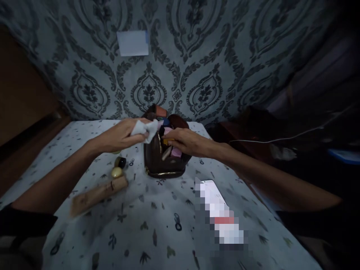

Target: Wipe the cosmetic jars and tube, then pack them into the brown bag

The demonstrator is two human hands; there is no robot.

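The brown bag (165, 167) stands unzipped near the far edge of the surface (157, 228), small things crowded inside. The left hand (131, 131) grips a white tissue (147, 129) at the bag's left side. The right hand (187, 140) reaches into the opening, its fingertips at a yellow thing (168, 142); whether they hold it is unclear. A tan tube (98, 197) lies toward the left edge, a dark jar (120, 162) near it. The phone (215, 191), partly pixelated, lies toward the right edge.
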